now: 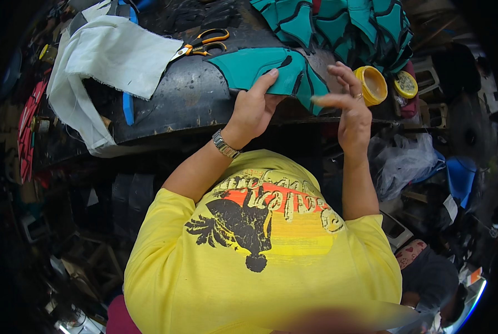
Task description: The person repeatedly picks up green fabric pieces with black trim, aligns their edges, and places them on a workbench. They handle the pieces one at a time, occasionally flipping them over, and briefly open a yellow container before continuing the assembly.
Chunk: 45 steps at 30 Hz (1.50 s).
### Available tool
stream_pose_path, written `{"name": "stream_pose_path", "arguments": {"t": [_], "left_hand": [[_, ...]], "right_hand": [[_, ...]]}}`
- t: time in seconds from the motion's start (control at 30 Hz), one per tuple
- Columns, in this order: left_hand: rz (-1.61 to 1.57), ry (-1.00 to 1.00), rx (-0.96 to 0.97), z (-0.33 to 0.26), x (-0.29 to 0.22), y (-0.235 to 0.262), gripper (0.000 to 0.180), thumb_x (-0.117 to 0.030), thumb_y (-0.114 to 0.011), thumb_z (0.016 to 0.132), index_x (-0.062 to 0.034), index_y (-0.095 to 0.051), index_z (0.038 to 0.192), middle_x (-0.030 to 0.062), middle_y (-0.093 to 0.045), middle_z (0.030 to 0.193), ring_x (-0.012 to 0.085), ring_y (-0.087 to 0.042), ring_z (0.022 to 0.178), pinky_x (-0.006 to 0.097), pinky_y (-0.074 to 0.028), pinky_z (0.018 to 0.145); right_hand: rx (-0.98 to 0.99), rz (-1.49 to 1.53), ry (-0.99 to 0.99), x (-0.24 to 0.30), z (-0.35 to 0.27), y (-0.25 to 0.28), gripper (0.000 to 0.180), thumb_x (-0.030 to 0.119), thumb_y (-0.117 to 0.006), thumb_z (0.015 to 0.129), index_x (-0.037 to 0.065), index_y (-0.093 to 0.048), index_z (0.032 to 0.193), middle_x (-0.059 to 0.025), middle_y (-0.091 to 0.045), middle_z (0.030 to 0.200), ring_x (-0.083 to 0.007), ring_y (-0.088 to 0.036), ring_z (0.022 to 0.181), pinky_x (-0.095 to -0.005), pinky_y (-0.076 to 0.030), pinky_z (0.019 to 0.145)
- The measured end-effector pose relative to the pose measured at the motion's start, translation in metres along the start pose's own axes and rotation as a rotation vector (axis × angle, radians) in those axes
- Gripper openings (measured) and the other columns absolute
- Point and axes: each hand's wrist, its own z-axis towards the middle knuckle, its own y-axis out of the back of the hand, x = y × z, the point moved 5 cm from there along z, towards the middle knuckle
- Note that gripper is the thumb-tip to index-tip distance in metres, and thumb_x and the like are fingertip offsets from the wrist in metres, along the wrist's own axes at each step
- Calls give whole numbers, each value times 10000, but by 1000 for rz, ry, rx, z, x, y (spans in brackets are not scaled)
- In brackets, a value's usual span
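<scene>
My left hand grips a teal shoe upper with black trim, its thumb lying on top and the other fingers underneath. The upper is held above the near edge of the dark work table. Just right of it is my right hand, raised with its fingers apart and slightly smeared by motion. Nothing shows in that hand. Close behind its fingers an open yellow jar lies tilted toward me, and a round yellow lid is beside it.
Orange-handled scissors lie left of the upper, touching white cloth draped over the table edge. More teal uppers are heaped at the back right. Red pieces hang at far left. Clear plastic bunches below the table's right end.
</scene>
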Motion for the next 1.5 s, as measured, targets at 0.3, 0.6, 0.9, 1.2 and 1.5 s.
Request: {"name": "stream_pose_path", "arguments": {"t": [0.3, 0.6, 0.9, 1.2, 1.5], "left_hand": [[-80, 106, 105, -4, 10, -2, 308, -228, -463, 1062, -70, -590, 1294, 70, -677, 1250, 189, -646, 1141, 424, -519, 987], [-121, 130, 32, -4, 9, -3, 312, -213, -474, 1055, -43, -570, 1300, 90, -666, 1228, 202, -644, 1129, 414, -544, 961], [-164, 147, -33, 0, 13, 3, 291, -181, -479, 1050, -17, -580, 1268, 107, -653, 1224, 224, -641, 1104, 419, -551, 951], [-173, 161, -19, 2, 15, 9, 291, -185, -501, 1046, -22, -582, 1273, 116, -662, 1217, 216, -653, 1088, 382, -569, 921], [-105, 169, -29, 3, 14, 7, 275, -178, -514, 1038, -27, -599, 1251, 95, -669, 1208, 221, -655, 1092, 439, -570, 934]], "right_hand": [[-144, 183, -278, -31, 0, -20, 297, 292, -579, 1020, 25, -710, 1024, -95, -609, 1207, -268, -481, 1252, -419, -334, 1089], [-73, -694, 26, -8, -7, -28, 397, 399, -634, 963, 173, -680, 1287, -123, -496, 1439, -364, -327, 1402, -491, -256, 1147], [62, -741, 25, -17, -13, -35, 502, 435, -637, 939, 261, -605, 1409, -94, -408, 1550, -376, -282, 1444, -545, -204, 1160], [128, -711, 180, -7, -18, -30, 376, 460, -678, 899, 253, -751, 1204, -103, -441, 1531, -362, -264, 1470, -507, -188, 1192], [55, -595, 52, -9, -1, -9, 515, 512, -573, 961, 175, -670, 1339, -140, -376, 1565, -360, -255, 1476, -470, -187, 1195]]}}
